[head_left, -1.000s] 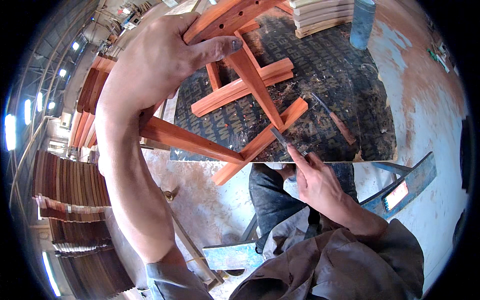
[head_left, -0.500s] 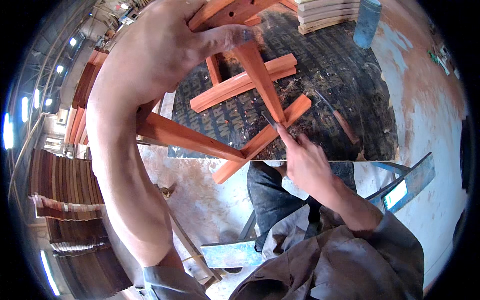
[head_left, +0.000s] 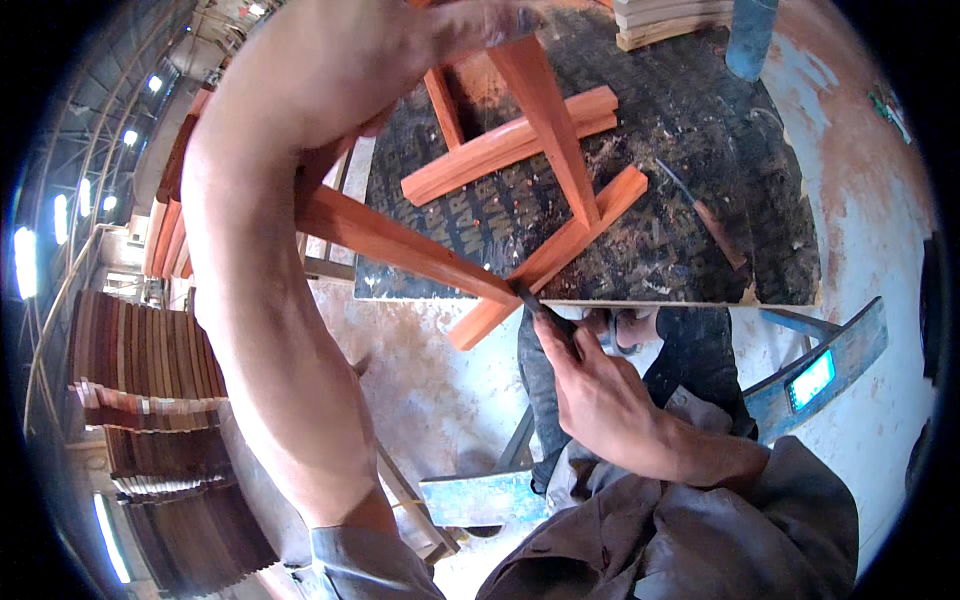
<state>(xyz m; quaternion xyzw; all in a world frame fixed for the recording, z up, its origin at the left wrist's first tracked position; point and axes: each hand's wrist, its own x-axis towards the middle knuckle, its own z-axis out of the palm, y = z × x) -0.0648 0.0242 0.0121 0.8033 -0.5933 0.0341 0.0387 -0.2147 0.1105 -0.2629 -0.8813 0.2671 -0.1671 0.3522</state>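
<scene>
A reddish wooden frame (head_left: pixel 400 243), with two tapering legs joined to a crossbar (head_left: pixel 610 203), leans over the dark-topped workbench (head_left: pixel 760 230). My left hand (head_left: pixel 450 28) grips its upper part, the thumb lying over one leg; the other fingers are hidden or cut off by the top edge. In my right hand (head_left: pixel 610 395) is a narrow-bladed hand tool (head_left: pixel 545 315), dark, held with the index finger along it. Its tip touches the corner where the left leg meets the crossbar. Whether it is a knife or a chisel I cannot tell.
A thin tool with a brown handle (head_left: pixel 720 235) lies on the bench among wood shavings. At the back stand stacked pale boards (head_left: pixel 675 22) and a blue cylinder (head_left: pixel 752 40). Stacked wood slats (head_left: pixel 150 350) fill the left. A lit phone (head_left: pixel 810 380) rests on a blue plank at right.
My right hand has moved the tool down and left along the crossbar, from the right leg's joint to the left leg's joint. My left hand still holds the frame; the whole view has shifted slightly.
</scene>
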